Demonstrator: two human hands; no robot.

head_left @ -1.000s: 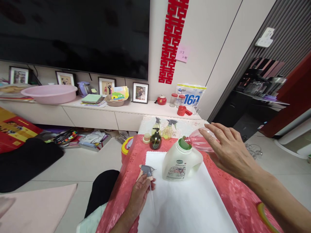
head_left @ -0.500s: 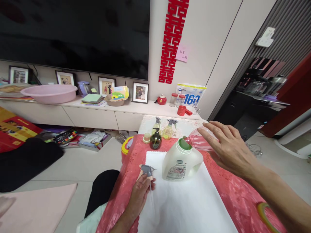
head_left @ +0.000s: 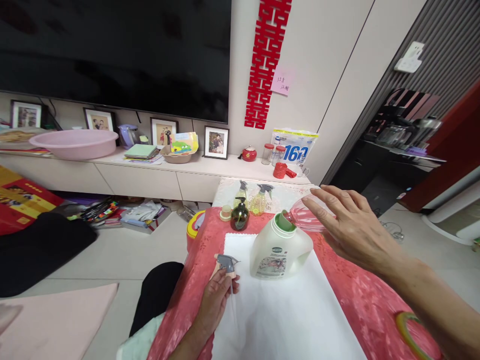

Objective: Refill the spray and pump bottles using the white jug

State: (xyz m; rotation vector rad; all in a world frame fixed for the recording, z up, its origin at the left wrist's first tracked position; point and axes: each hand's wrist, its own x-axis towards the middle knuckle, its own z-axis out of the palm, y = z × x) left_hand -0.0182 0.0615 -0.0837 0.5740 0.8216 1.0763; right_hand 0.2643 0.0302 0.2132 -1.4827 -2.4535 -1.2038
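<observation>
A grey and peach spray nozzle (head_left: 226,263) with a thin clear tube hanging down is pinched in my left hand (head_left: 217,298). My right hand (head_left: 348,227) is wrapped round a clear pink bottle (head_left: 308,216), tipped so its neck rests in the green-lined mouth of a large white detergent jug (head_left: 275,251). The jug stands upright on a white sheet (head_left: 292,320). Behind it are a dark pump bottle (head_left: 240,216), a yellowish spray bottle (head_left: 258,202) and another spray bottle (head_left: 242,191). A pale cap (head_left: 225,213) lies beside the pump bottle.
A red cloth (head_left: 348,295) covers the table, and a roll of tape (head_left: 414,332) lies at its right. Behind, a low cabinet (head_left: 150,175) carries a pink basin (head_left: 75,144), framed photos, glass jars and a white-blue packet (head_left: 296,147). A yellow-rimmed container (head_left: 193,227) stands left of the table.
Almost nothing differs. The view has shifted very slightly; my right hand still tips the pink bottle into the jug and my left still holds the nozzle.
</observation>
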